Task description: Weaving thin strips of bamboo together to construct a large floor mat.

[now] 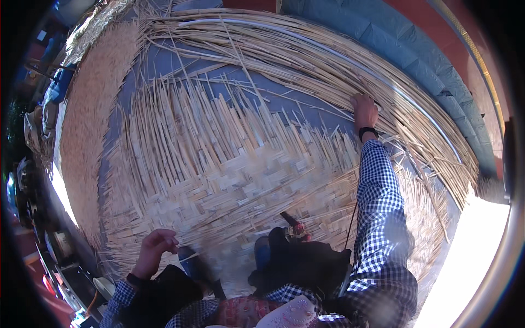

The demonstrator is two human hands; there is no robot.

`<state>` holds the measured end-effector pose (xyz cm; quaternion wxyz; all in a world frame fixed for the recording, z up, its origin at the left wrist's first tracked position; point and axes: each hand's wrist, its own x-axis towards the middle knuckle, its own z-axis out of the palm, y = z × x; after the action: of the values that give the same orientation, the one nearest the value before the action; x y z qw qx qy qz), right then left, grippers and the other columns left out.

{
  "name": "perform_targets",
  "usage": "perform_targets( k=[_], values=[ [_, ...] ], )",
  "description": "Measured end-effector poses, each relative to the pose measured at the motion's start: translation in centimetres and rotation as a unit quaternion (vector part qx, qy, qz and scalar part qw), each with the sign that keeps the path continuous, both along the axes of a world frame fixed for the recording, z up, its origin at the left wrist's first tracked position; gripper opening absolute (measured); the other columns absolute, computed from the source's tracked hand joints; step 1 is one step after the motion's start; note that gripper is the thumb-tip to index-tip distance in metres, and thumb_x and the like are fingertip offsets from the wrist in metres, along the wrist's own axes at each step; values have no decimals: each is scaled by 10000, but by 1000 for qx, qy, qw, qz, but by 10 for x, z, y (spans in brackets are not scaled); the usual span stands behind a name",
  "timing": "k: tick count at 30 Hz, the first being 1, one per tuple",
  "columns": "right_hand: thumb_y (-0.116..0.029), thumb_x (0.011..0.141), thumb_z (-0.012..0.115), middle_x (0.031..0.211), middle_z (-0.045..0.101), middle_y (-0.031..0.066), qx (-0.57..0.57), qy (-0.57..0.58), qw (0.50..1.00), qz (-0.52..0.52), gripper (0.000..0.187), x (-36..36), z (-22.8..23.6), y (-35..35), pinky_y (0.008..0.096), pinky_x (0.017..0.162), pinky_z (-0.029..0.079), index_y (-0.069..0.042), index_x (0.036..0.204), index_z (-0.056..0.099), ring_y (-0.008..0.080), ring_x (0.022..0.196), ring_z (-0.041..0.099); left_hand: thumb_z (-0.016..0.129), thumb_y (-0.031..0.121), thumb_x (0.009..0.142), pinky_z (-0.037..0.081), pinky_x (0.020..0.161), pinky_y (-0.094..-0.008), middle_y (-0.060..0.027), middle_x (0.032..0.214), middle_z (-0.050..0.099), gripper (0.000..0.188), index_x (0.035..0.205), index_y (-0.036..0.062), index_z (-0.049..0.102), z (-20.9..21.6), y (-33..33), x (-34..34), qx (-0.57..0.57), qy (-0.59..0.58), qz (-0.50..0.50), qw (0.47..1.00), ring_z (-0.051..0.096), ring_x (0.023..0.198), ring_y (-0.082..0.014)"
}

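A long bundle of split cane strips (306, 76) curves across the far side. My right hand (366, 111), at the end of an outstretched arm, is closed on strips at the bundle's near edge; its fingertips are partly hidden. A partly woven mat (235, 175) of flat, pale strips spreads below, with loose strip ends sticking up along its far edge. Above the mat's near left part hangs my left hand (155, 249), fingers loosely bent and apart from the thumb, with nothing visible in it.
Near my feet lies a dark, blade-like tool (290, 219) with something reddish at its end. A finished-looking woven mat (82, 120) lies at the left. Blue-grey sheeting (377, 33) borders the bundle at the far right. Assorted items crowd the left rim.
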<state>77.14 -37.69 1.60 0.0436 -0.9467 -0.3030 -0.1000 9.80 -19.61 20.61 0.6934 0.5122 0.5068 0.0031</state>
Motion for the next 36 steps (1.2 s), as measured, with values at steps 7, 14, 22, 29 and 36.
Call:
perform_targets(
  k=[7,14,22,29,36],
  values=[
    [-259,908,573,1070,608,40,54,17,998,15,172,-6,8,28,435,815,506,-219,1044,671,276,1043,590,588,60,932,534,774,-311,-68,911,650,212,1139,15,609,-17,6,10,-12,12,100,995,637,815,-158],
    [-140,849,574,992,568,20,57,-109,979,162,177,-25,5,96,394,766,536,-216,995,639,234,989,583,607,61,920,542,771,-307,-66,927,658,223,1138,14,615,-26,16,17,-41,0,84,996,649,808,-164],
    [-147,851,575,1006,600,45,-66,-96,986,119,161,-25,11,119,403,776,533,-148,992,653,253,979,601,610,110,951,543,788,-307,-65,927,670,213,1146,24,616,-35,18,18,-92,0,72,993,649,835,-157],
    [-131,897,566,1032,617,74,-36,-93,995,8,185,-24,-8,129,410,785,566,-132,1060,653,290,1017,620,587,99,960,547,782,-325,-78,924,678,192,1138,35,617,-40,19,4,-109,37,71,991,657,831,-170],
    [-122,918,566,1074,636,84,-67,16,998,13,157,-18,5,132,425,669,591,-148,1018,684,304,1027,651,603,130,964,539,822,-314,-59,964,681,221,1166,39,616,-37,23,-5,-98,42,59,992,652,869,-152]
  ],
)
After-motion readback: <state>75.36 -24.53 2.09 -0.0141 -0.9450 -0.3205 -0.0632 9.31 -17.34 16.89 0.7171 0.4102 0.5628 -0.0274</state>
